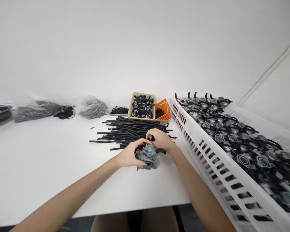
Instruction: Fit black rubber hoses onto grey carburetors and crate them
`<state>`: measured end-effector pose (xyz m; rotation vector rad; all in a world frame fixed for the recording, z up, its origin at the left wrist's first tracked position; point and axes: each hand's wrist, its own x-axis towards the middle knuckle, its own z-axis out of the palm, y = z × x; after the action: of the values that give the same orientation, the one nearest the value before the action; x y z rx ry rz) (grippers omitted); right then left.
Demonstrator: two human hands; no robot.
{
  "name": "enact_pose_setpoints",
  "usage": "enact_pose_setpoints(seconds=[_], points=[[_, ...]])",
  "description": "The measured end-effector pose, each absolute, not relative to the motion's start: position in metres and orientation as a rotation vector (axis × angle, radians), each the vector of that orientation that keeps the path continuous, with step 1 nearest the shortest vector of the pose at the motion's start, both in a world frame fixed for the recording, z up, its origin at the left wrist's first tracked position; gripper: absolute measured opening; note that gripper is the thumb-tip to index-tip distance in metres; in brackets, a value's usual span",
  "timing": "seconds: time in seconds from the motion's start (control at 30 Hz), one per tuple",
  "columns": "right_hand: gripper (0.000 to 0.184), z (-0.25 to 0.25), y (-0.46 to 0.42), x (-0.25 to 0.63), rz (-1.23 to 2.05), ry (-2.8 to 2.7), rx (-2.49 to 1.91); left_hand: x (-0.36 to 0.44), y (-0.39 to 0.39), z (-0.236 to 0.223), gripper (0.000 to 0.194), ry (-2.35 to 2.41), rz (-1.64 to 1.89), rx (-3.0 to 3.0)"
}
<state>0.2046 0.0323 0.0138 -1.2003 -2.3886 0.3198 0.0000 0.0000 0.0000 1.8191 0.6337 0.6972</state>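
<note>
White table (pixel 50 167), both hands (pixel 142 151) around metal part (pixel 148 156)

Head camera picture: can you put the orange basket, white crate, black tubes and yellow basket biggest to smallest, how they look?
White crate
Black tubes, as one pile
Yellow basket
Orange basket

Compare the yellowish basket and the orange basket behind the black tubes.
The yellowish basket is larger; the orange basket is smaller. The yellowish basket holds round-ended black parts; the orange basket holds small black pieces. Both are open-topped and stand on the table.
</note>
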Motion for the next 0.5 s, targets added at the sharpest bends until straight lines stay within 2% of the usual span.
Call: enact_pose_setpoints(seconds=[0.1,0.2,0.3,0.5], points=[[0.01,0.016,0.03,0.205,0.332,-2.382,-1.156,0.007,-0.005,-0.004,0.075,0.575,0.633,1.72],[0.004,0.016,0.028,0.204,0.365,-2.338,-1.157,0.012,-0.01,-0.005,0.065,0.573,0.659,1.782],[0.007,0.016,0.027,0.202,0.375,-2.293,-1.198,0.013,-0.016,-0.003,0.057,0.615,0.686,1.91],[0.008,0.012,0.028,0.2,0.343,-2.225,-1.191,0.016,-0.027,0.006,0.058,0.618,0.595,1.78]])
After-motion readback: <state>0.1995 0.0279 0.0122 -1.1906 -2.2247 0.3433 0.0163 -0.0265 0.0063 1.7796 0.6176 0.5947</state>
